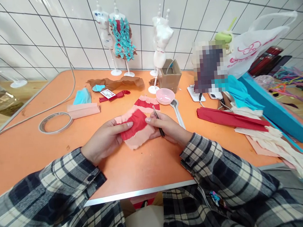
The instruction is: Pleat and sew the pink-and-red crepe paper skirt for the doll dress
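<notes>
Now my left hand (103,138) pinches a red-and-pink sheet (137,125), my right hand (170,125) sheet plus tweezers (161,130), toward the worktop's front edge (144,192).

A craft workspace: small dress forms (162,33) line the orange tabletop (145,172) at its far edge, folded red sheeting (232,119) towards the right.

Garment (184,211), plaid: blk/navy, gry & off-wht; long slvs (52,182), L & R, same patt.; cuffs (92,174) at wrists.
</notes>
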The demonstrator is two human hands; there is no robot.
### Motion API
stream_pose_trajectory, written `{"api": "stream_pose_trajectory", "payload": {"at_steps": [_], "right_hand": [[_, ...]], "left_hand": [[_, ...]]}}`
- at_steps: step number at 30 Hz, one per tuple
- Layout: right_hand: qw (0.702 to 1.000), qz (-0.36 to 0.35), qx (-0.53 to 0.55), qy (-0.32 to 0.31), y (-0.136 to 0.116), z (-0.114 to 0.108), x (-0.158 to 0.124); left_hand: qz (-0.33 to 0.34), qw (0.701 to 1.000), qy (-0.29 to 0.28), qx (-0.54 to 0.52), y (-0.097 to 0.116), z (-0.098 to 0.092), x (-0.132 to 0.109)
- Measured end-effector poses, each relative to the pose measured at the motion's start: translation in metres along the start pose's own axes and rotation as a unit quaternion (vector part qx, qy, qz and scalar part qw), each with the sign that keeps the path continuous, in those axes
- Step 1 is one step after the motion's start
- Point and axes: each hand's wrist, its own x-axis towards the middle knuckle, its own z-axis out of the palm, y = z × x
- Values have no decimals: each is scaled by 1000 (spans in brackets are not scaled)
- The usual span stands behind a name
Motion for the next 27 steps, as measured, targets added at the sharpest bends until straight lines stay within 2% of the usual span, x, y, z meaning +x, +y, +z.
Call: {"api": "stream_pose_trajectory", "payload": {"at_steps": [3, 6, 9, 12, 15, 18, 20, 22, 24, 27], "right_hand": [[998, -2, 55, -13, 3, 0, 2], [998, -51, 45, 8, 6, -1, 3], [997, -70, 26, -2, 4, -3, 1], [997, -54, 3, -48, 1, -3, -2], [996, -38, 2, -83, 1, -1, -4], [996, -43, 20, -75, 6, 2, -3], [997, -49, 27, -58, 9, 3, -1], [997, -48, 25, -51, 11, 4, 0], [998, -41, 15, -34, 11, 3, 2], [998, -48, -14, 30, 9, -2, 4]], "left_hand": [[23, 999, 4, -35, 0, -1, 2], [-4, 999, -24, -43, 0, -5, 1], [-86, 993, -76, -41, 5, -13, -2], [-156, 977, -145, -19, 14, -25, -3], [-165, 965, -204, 17, 20, -35, -3], [-157, 957, -239, 55, 17, -36, 0], [-153, 959, -225, 78, 12, -30, 2], [-139, 969, -186, 84, 7, -23, 2], [-120, 978, -158, 60, 6, -19, 1], [-83, 985, -149, 8, 11, -19, 0]]}}
